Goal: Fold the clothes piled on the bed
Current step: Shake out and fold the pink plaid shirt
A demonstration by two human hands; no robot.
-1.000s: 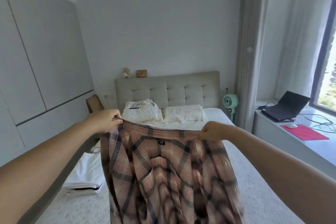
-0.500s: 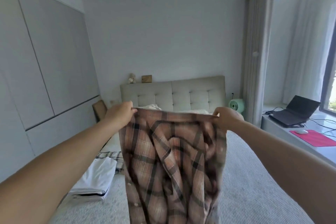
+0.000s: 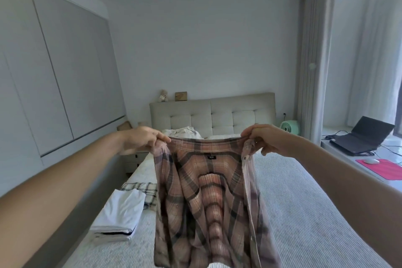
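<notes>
A pink and brown plaid shirt hangs in the air in front of me, above the bed. My left hand pinches its top edge at the left shoulder. At the right shoulder my right hand pinches the same edge. The collar with its small dark label faces me, and the cloth falls in loose folds out of view at the bottom. On the bed's left side lies a folded white garment, with a folded checked one behind it.
Two pillows lie against the padded headboard. A grey wardrobe wall runs along the left. At the right, a window ledge carries a laptop, a mouse on a red mat and cables; a green fan stands by the curtain.
Both hands have lifted the shirt higher and spread its top edge wide again after bunching it. My view has tilted upward, showing more wall and ceiling.
</notes>
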